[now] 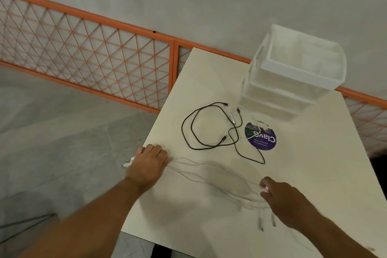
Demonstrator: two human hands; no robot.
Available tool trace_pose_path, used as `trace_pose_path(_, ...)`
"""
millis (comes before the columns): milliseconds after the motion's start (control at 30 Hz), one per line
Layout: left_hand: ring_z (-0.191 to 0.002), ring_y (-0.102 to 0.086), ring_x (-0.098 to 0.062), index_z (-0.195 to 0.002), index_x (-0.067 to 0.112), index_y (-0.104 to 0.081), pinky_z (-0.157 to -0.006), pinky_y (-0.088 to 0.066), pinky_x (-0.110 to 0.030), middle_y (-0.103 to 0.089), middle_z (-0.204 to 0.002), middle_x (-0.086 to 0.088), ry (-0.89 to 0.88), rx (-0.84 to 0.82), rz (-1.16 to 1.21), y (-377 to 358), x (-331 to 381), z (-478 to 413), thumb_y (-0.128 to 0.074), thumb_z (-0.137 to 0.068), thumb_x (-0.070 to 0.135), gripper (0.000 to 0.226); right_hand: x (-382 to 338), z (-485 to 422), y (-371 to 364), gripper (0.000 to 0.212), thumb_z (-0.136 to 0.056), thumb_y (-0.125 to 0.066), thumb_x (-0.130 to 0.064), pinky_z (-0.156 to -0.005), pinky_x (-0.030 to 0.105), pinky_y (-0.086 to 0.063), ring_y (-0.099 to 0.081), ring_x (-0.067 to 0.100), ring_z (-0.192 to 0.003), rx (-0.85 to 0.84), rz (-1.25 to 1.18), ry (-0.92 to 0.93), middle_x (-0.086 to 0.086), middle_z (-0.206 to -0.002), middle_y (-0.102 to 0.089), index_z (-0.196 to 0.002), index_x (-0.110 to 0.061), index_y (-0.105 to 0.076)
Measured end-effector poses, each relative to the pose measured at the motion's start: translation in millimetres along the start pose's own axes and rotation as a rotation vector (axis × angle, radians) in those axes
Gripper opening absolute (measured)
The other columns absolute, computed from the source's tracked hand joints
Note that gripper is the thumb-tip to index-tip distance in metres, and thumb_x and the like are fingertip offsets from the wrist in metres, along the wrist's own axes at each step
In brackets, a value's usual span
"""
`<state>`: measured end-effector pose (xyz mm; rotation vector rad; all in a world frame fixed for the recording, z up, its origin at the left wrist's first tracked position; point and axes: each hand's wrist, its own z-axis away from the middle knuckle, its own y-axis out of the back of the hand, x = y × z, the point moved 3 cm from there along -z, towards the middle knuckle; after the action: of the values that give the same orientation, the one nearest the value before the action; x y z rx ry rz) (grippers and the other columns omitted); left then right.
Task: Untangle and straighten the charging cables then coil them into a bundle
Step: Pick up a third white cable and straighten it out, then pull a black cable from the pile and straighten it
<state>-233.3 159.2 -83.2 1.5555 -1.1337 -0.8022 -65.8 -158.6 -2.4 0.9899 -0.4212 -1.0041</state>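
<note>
The white cables (pixel 209 170) lie stretched over the near part of the table (pixel 209 81), gripped by the curled left hand (pixel 148 165) at the table's left edge and pinched by the right hand (pixel 280 197), with the black cables (pixel 188 115) in loose loops beyond, beside a purple sticker (pixel 261 138) and stacked white bins (pixel 293 81).

Stacked white bins (pixel 276 94) and purple sticker (pixel 265 139) on table (pixel 209 73).

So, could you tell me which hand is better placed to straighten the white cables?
Probably the right hand: it pinches the white cables short of their loose ends, while the left hand anchors the other ends at the table edge.
</note>
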Motion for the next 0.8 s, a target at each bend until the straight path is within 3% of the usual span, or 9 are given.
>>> trace_pose_path(300,-0.080,-0.053,-0.024,-0.083,0.020,-0.059,-0.076,-0.041,-0.037,-0.057,-0.086,0.002,0.032,-0.034,0.072,0,1,-2,-0.036,-0.097,0.041,0.034,1,-3,-6,0.025,-0.095,-0.042,-0.037,-0.076,0.028,-0.047,-0.058,0.014,-0.088,-0.007,0.052,0.036,-0.012,-0.097,-0.059,-0.119,-0.033,-0.049)
trace_pose_path(500,-0.075,-0.053,-0.023,-0.084,0.018,-0.062,-0.072,-0.045,-0.037,-0.057,-0.084,0.002,0.019,-0.016,0.189,11,16,-17,-0.023,-0.100,0.046,0.051,5,-8,-11,0.032,-0.098,-0.044,-0.037,-0.085,0.029,-0.050,-0.062,0.015,-0.100,0.025,0.126,0.069,-0.007,-0.117,-0.063,-0.129,-0.029,-0.046)
trace_pose_path(600,-0.076,-0.055,-0.022,-0.088,0.019,-0.063,-0.071,-0.043,-0.035,-0.058,-0.086,0.003,-0.015,-0.030,0.203,15,27,-30,-0.032,-0.095,0.042,0.039,5,-12,-10,0.033,-0.098,-0.044,-0.040,-0.087,0.030,-0.050,-0.062,0.016,-0.104,0.034,0.108,0.066,-0.005,-0.120,-0.063,-0.128,-0.028,-0.047)
trace_pose_path(800,-0.070,-0.057,-0.022,-0.080,0.018,-0.066,-0.062,-0.047,-0.032,-0.060,-0.080,0.002,-0.109,-0.028,0.158,15,56,-60,-0.039,-0.091,0.038,0.036,2,-27,1,0.031,-0.099,-0.038,-0.042,-0.085,0.030,-0.046,-0.058,0.018,-0.104,0.084,0.079,0.099,-0.004,-0.118,-0.060,-0.122,-0.026,-0.052)
